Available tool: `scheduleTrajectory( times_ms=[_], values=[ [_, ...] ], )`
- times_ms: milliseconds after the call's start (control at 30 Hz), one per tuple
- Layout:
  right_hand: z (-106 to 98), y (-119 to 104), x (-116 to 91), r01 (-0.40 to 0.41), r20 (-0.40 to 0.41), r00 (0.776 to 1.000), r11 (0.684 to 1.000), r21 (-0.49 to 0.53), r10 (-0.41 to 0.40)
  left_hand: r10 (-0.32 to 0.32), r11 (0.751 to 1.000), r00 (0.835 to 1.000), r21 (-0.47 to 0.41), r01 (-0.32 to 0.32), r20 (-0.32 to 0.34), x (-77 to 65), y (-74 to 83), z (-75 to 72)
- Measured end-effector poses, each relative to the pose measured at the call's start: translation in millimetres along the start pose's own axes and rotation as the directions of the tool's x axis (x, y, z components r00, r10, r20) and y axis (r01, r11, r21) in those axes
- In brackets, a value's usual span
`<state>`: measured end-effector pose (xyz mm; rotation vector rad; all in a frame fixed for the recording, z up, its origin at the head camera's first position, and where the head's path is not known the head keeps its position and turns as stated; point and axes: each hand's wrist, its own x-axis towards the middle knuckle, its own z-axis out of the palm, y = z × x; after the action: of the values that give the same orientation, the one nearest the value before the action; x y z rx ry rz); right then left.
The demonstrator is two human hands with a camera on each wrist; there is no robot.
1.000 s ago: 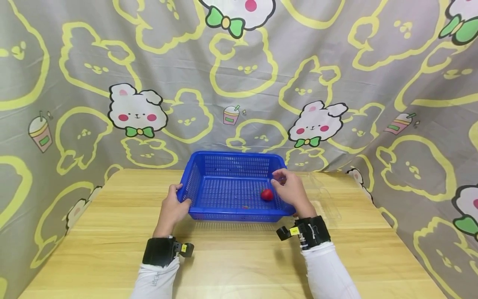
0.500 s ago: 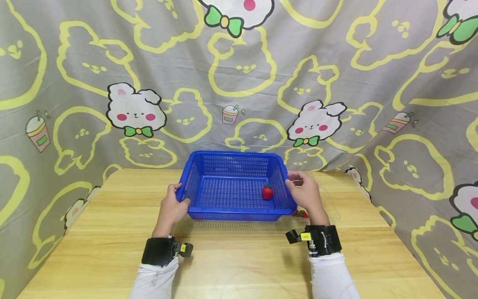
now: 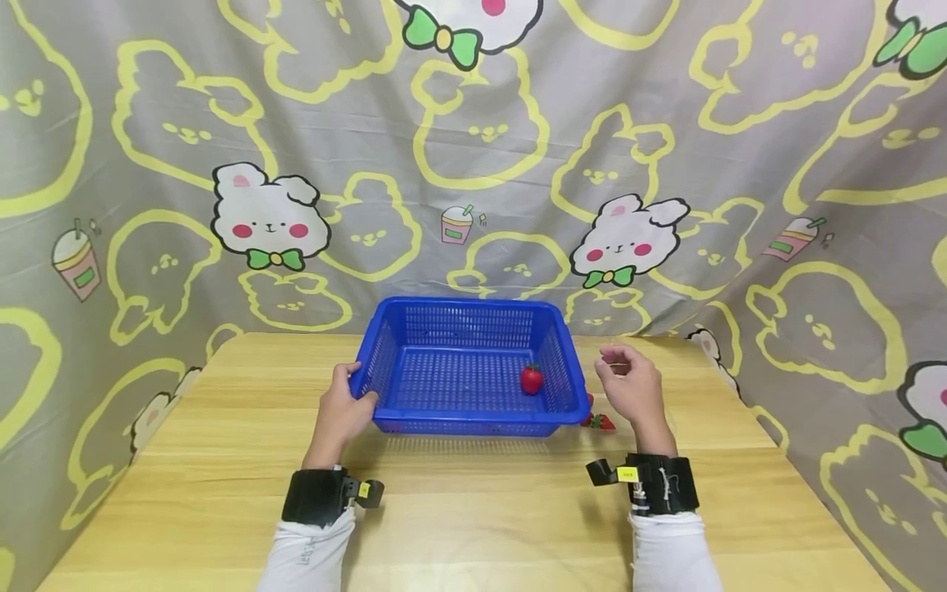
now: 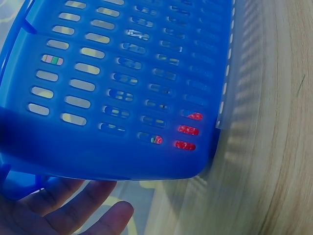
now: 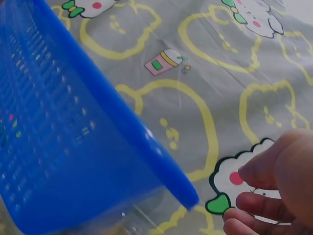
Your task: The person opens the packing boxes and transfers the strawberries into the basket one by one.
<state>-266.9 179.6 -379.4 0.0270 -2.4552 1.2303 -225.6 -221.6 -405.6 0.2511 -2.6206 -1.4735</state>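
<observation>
A blue perforated plastic basket (image 3: 473, 417) sits on the table, with one red strawberry (image 3: 530, 380) at the right of its floor. My left hand (image 3: 344, 418) grips the basket's left side near the front corner. In the left wrist view, fingers (image 4: 105, 196) show at the basket's edge, and red shows through its slots. Right of the basket, my right hand (image 3: 633, 390) is in the air with loosely bent fingers and holds nothing. Below that hand lie more strawberries (image 3: 602, 422), partly hidden by the basket. The right wrist view shows thumb and fingers (image 5: 264, 205) apart from the rim.
Clear plastic (image 5: 129, 223) shows beside the basket in the right wrist view. The wooden table (image 3: 459, 510) ends at a grey cartoon-patterned curtain (image 3: 355, 123), which rises close behind the basket and along both sides.
My right hand has moved right, from over the basket to outside it, uncovering strawberries there. The strawberry in the basket has tipped so its green top points up. My left hand stays put.
</observation>
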Motion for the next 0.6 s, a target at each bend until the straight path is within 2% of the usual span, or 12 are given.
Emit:
scheduleTrajectory(
  times_ms=[133,300,400,600],
  values=[
    [-2.9,7.1,2.8,-0.014,0.031,0.999,1.0,-0.023,0.015,0.0,1.0,1.0,0.002,0.0,-0.005,0.1,0.0,-0.6],
    [-4.3,15.2,8.4,-0.039,0.151,0.987,0.993,-0.112,0.056,-0.005,1.0,1.0,0.006,0.005,-0.003,0.3,0.3,-3.1],
    [-7.6,20.9,9.3,-0.041,0.24,0.967,0.981,-0.19,0.087,-0.005,1.0,1.0,0.012,0.005,-0.001,0.8,1.1,-2.9],
    [-13.5,30.6,7.1,-0.045,0.393,0.904,0.953,-0.3,0.166,-0.001,1.0,1.0,0.018,0.001,0.004,1.6,0.0,0.7]
  ],
)
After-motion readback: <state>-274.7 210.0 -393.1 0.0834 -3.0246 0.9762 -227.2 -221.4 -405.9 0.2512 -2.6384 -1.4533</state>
